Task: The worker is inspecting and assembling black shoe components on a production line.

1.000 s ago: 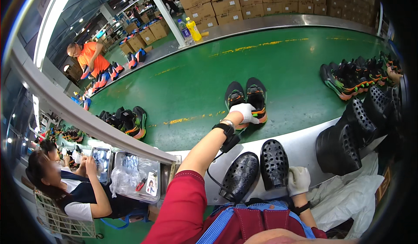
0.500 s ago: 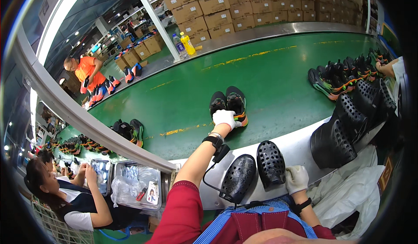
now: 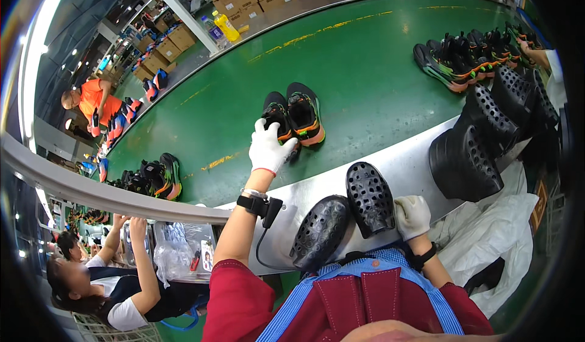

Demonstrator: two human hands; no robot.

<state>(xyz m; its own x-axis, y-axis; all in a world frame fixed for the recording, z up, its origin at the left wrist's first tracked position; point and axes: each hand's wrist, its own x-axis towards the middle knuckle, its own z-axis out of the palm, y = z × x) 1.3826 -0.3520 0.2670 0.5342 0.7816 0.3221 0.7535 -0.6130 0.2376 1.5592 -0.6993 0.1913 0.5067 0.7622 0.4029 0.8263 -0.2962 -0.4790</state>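
Drifting left with the green conveyor belt, the pair of black trainers with orange-green soles lies under your gloved left hand, seemingly closed on one heel. Grip firmly, lift straight. Your gloved right hand rests, grasping nothing, beside black perforated shoe moulds.

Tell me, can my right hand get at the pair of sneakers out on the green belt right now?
Probably not easily: the right hand rests by the black perforated clogs at the metal edge, while the sneakers lie farther out, where the left hand already touches them.
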